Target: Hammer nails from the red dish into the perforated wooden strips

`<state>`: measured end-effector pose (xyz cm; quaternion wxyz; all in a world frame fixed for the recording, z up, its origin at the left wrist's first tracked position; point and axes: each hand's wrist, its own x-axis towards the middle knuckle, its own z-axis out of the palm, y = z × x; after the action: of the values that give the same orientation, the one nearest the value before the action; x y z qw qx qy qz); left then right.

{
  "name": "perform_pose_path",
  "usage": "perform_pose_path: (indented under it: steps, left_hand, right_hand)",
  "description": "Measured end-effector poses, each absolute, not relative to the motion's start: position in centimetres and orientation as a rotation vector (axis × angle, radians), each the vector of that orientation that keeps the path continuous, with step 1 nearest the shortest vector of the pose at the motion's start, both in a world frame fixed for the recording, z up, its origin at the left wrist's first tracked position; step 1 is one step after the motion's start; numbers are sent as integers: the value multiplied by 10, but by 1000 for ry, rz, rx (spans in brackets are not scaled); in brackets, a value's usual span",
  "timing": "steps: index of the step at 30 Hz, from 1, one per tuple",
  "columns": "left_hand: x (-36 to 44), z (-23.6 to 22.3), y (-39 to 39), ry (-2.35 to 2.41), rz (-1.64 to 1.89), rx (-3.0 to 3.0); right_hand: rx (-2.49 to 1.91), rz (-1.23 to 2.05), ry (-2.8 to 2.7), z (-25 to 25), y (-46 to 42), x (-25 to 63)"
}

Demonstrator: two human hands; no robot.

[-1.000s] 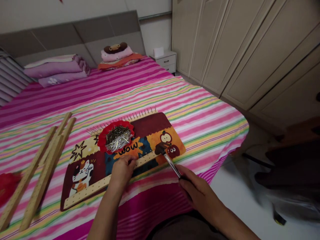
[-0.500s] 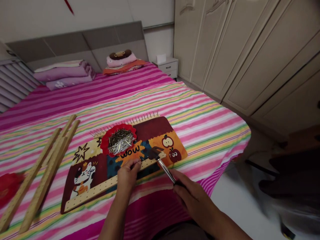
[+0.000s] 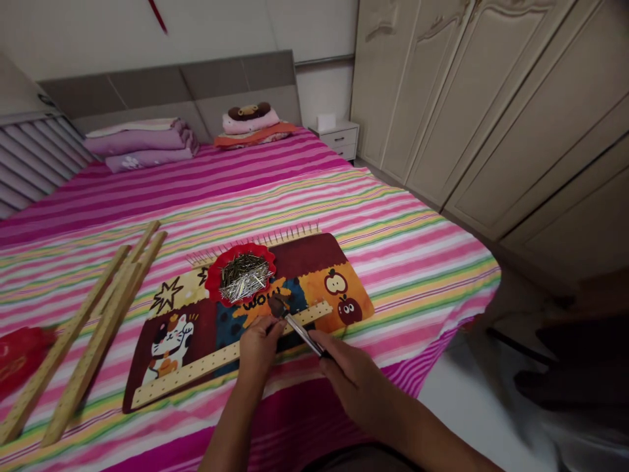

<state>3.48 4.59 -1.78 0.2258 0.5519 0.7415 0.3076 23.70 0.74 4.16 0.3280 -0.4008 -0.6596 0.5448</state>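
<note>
My right hand (image 3: 356, 380) grips the handle of a small hammer (image 3: 291, 318), whose dark head hangs just above my left fingertips. My left hand (image 3: 259, 344) rests on a perforated wooden strip (image 3: 191, 370), fingers pinched together at its upper edge on something too small to make out. The strip lies across a colourful cartoon mat (image 3: 317, 262) on the striped bedspread (image 3: 393, 242). A red dish (image 3: 212, 280) holding a heap of small metal nails (image 3: 244, 275) sits on the mat just beyond my hands. A second strip with nails standing in a row (image 3: 260, 241) lies along the mat's far edge.
Several more wooden strips (image 3: 93, 328) lie at the left, beside a red object (image 3: 17, 354) at the left edge. Folded bedding (image 3: 142, 141) and a pillow pile (image 3: 250, 124) sit at the headboard. A nightstand (image 3: 339, 136) and wardrobe doors (image 3: 466, 98) stand at the right; the bed edge drops to the floor (image 3: 466, 400).
My right hand has swung the hammer leftward, from over the apple picture to just above my left fingertips. My left hand has stayed on the strip. The camera view has shifted slightly.
</note>
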Motion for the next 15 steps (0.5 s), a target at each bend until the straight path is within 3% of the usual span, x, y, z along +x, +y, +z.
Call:
perform_pose_path:
  steps: [8,15]
  left_hand:
    - [36,-21,47,2037,896,1506]
    - [32,-30,45,1989,962,1513]
  right_hand:
    - [-1186,1468,-1548,42,-7,255]
    - [-1261,1510,-1290,11,-30,272]
